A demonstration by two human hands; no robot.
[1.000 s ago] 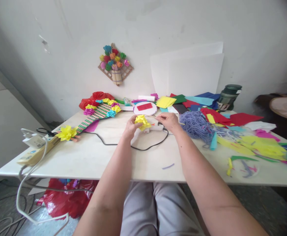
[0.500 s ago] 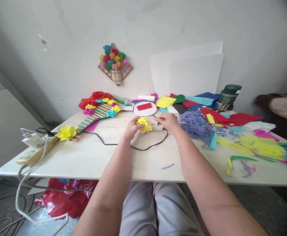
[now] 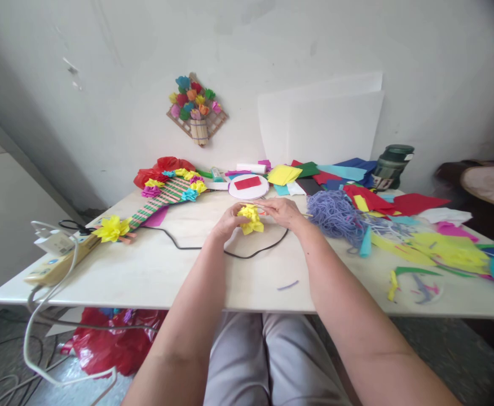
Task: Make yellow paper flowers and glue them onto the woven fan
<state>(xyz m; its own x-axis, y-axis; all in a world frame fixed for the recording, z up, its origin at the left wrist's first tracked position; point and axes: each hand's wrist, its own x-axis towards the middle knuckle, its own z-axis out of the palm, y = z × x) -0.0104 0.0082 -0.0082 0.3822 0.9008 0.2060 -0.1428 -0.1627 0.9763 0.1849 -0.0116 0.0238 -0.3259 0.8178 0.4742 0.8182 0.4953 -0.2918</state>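
My left hand (image 3: 229,221) is closed on the left side of a yellow paper flower (image 3: 252,219), raised a little over the table. Close by on the right, my right hand (image 3: 284,212) pinches a thin wooden stick (image 3: 309,215), whose tip pokes out past the wrist. The fingers of both hands nearly meet behind the flower's top, so where the stick ends there is hidden. A black cord (image 3: 255,255) loops on the table below the hands; its right end vanishes behind my right hand. Just beyond lies a white round fan shape (image 3: 237,193) with a red paper piece (image 3: 247,182).
At left, a woven fan (image 3: 162,202) trimmed with paper flowers lies near a power strip (image 3: 63,260). On the right are purple yarn (image 3: 335,217), scattered coloured paper (image 3: 450,252) and a dark green bottle (image 3: 393,167). A flower ornament (image 3: 198,110) hangs on the wall.
My right hand has moved left, closer to the flower, and its fingers now reach the flower's upper edge. The yellow flower has turned slightly in my left hand.
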